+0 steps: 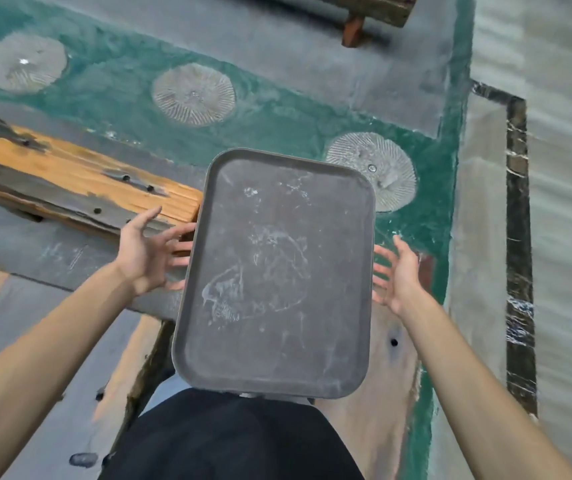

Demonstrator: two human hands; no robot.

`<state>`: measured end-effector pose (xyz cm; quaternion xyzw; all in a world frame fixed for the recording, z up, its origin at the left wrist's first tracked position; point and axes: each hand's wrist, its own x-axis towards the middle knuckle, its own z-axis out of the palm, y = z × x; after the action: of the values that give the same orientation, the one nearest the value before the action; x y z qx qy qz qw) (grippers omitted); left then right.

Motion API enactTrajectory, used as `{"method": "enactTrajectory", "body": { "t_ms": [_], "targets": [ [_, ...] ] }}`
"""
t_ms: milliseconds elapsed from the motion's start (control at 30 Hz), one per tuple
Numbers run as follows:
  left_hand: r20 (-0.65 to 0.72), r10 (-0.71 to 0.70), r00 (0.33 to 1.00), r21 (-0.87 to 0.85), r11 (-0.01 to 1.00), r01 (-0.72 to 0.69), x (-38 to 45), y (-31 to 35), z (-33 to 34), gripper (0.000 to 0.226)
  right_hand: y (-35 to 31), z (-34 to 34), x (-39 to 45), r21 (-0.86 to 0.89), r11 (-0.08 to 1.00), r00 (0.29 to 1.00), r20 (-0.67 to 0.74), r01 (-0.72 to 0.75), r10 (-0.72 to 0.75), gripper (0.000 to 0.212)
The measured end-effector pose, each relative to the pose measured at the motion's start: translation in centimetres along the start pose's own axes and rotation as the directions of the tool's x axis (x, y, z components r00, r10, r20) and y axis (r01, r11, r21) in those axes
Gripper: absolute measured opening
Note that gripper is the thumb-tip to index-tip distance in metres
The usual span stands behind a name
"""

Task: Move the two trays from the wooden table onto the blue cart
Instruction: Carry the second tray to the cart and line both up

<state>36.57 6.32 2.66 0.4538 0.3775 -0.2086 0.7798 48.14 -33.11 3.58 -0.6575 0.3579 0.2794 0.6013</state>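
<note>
Grey, scuffed tray (pixel 274 275) dead centre, smeared with white marks, near edge just above a black garment (pixel 229 438). Left hand (pixel 146 251) beside the tray's left rim, grip spread, fingertips passing under that rim and lost from sight. Right hand (pixel 399 275) beside the right rim, grip spread too, contact hard to judge. Worn wooden counter (pixel 80 181) left of the tray, mostly cut off. Underside of tray hidden.
</note>
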Motion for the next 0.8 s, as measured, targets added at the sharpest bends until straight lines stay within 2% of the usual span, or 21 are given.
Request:
{"method": "enactTrajectory", "body": {
  "t_ms": [233,433,800],
  "targets": [
    [0.067,-0.079,0.995,0.159,0.985,0.067,10.7,9.9,8.5,0.067,-6.1,-2.4,5.3,0.169,0.985,0.984,-0.176,0.046,-0.016,0.07],
    [0.126,-0.122,0.984,0.293,0.953,0.081,19.3,18.4,15.9,0.071,-12.0,-4.1,9.8,0.292,0.953,0.955,-0.296,0.078,0.012,0.066],
    [0.255,-0.268,0.929,0.567,0.82,0.08,31.5,27.2,33.4,0.07,-18.2,-11.7,15.7,0.603,0.788,0.889,-0.42,0.123,0.183,0.056]
  ]
}}
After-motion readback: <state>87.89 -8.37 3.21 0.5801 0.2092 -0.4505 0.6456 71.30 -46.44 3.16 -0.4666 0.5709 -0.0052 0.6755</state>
